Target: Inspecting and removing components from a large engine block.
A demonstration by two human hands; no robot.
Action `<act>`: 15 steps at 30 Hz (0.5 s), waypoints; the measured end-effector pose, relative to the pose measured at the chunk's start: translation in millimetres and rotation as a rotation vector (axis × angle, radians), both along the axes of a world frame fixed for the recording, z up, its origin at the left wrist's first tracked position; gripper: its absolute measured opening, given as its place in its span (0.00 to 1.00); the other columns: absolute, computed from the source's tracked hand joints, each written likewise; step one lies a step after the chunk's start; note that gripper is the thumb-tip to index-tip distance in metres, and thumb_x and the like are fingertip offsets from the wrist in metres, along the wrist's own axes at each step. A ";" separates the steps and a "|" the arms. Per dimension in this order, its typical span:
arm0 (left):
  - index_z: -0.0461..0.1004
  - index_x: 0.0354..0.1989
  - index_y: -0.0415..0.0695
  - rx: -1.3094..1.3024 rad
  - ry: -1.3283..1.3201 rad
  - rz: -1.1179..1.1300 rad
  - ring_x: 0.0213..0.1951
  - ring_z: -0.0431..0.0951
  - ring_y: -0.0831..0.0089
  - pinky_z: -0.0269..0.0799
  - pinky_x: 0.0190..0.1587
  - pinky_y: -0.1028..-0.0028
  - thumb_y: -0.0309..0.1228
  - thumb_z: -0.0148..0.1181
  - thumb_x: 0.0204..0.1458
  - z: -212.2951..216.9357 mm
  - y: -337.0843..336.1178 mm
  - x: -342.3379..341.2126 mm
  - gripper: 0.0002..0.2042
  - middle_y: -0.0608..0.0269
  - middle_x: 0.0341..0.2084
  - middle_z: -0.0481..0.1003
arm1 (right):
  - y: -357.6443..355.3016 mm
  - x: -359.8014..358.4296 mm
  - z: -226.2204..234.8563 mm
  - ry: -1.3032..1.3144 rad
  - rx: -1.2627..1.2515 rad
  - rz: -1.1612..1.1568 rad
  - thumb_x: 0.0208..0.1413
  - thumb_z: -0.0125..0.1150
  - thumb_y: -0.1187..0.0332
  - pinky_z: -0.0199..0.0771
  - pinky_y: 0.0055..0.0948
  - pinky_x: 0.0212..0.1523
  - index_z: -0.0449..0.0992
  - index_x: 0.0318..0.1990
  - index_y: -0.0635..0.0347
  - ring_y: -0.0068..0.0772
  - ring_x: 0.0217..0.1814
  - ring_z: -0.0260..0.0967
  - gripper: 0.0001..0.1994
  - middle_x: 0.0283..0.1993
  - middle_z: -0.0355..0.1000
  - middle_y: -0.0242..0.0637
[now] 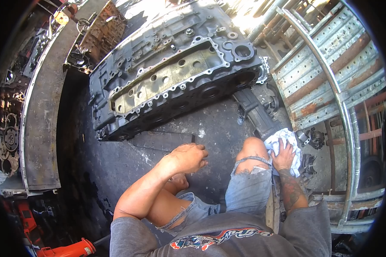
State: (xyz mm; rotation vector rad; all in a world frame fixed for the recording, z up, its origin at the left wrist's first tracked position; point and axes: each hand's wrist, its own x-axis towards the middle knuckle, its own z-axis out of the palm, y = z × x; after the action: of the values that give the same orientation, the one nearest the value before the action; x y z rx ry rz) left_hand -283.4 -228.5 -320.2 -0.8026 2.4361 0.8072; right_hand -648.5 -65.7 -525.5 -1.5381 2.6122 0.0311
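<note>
My left hand (188,157) is raised over the floor in front of my left knee. Its fingers curl inward, and the palm is hidden, so I cannot see whether anything is in it. Beside my right knee, my right hand (284,156) grips a bunched white rag (273,141), its fingers spread and bent over the cloth. The rag lies against the near end of a long dark metal part (254,112). A large black engine block (158,47) lies beyond both hands, with a long rimmed opening (171,77) in its upward side and round bores along its near face.
A flat dark board (161,140) lies on the floor by the block. At right stands a galvanized metal rack (336,85), with small dark metal parts (315,139) near its foot. A long grey bench (43,111) runs along the left; a red tool (68,248) is at lower left.
</note>
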 end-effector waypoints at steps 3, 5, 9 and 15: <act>0.76 0.47 0.39 0.004 0.000 0.010 0.55 0.73 0.52 0.69 0.57 0.59 0.38 0.56 0.58 0.6 0.1 -0.7 0.16 0.50 0.51 0.73 | -0.7 0.6 2.1 -0.008 -0.007 0.002 0.47 0.64 0.51 0.52 0.60 0.64 0.60 0.67 0.42 0.53 0.67 0.52 0.37 0.66 0.56 0.46; 0.76 0.47 0.39 0.011 -0.007 0.019 0.54 0.73 0.52 0.69 0.57 0.59 0.38 0.56 0.58 1.0 -0.6 -1.1 0.16 0.50 0.51 0.73 | 0.1 0.5 1.7 -0.012 -0.014 0.000 0.47 0.64 0.51 0.52 0.60 0.64 0.60 0.67 0.43 0.53 0.67 0.52 0.37 0.66 0.57 0.46; 0.76 0.47 0.39 0.007 0.011 0.008 0.54 0.73 0.51 0.69 0.57 0.59 0.38 0.57 0.58 -1.5 -0.7 0.3 0.16 0.50 0.52 0.73 | -0.3 0.7 3.0 -0.019 -0.026 0.005 0.47 0.65 0.52 0.51 0.60 0.64 0.60 0.67 0.43 0.53 0.67 0.52 0.37 0.66 0.57 0.46; 0.76 0.46 0.39 0.009 0.008 0.009 0.54 0.73 0.51 0.69 0.57 0.59 0.38 0.57 0.58 -0.8 -1.3 -1.1 0.15 0.50 0.53 0.73 | -0.2 0.8 4.4 -0.035 -0.019 -0.005 0.47 0.65 0.52 0.51 0.61 0.64 0.60 0.67 0.43 0.53 0.68 0.51 0.37 0.66 0.56 0.47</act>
State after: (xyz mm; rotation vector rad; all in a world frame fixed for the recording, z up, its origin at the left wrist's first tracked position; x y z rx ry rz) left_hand -284.5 -229.8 -321.0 -0.8090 2.4363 0.8253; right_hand -647.7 -65.9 -521.1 -1.5247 2.5966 -0.0204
